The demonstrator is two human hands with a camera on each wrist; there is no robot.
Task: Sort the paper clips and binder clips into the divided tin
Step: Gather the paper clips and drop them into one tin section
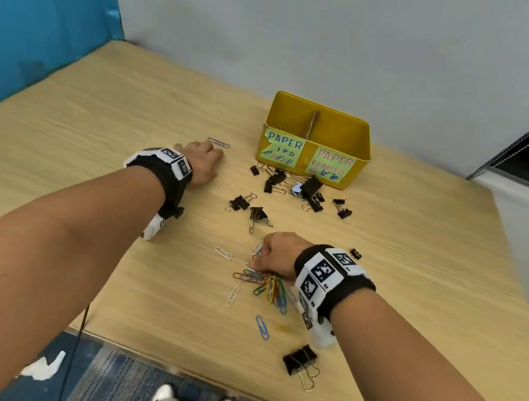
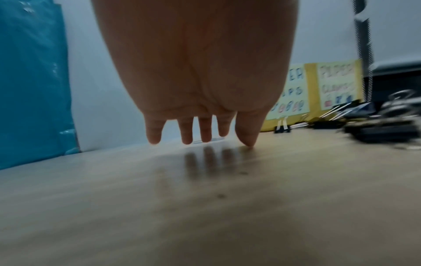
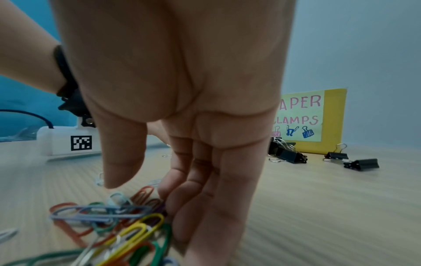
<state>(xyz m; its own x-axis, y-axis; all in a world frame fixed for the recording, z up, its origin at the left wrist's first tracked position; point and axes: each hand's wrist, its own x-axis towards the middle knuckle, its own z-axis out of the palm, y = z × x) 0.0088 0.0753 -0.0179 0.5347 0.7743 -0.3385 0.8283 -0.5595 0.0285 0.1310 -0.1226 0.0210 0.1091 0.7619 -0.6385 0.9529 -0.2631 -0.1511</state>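
Note:
A yellow divided tin (image 1: 362, 139) stands at the back of the wooden table, its left half labelled for paper clips and its right half for paper clamps. Black binder clips (image 1: 296, 188) lie scattered in front of it. My left hand (image 1: 210, 152) hovers low with straight fingers (image 2: 205, 133) just short of a lone silver paper clip (image 1: 218, 143), holding nothing; its thumb tip touches the table. My right hand (image 1: 261, 257) reaches down into a pile of coloured paper clips (image 1: 263, 283); its fingers (image 3: 193, 198) touch the pile (image 3: 127, 221) and the thumb stays apart.
A large binder clip (image 1: 300, 362) lies near the table's front edge and a small one (image 1: 356, 253) sits right of my right wrist. Loose paper clips (image 1: 262, 327) lie around the pile. A blue curtain (image 1: 37, 8) hangs on the left, and a grey wall stands behind.

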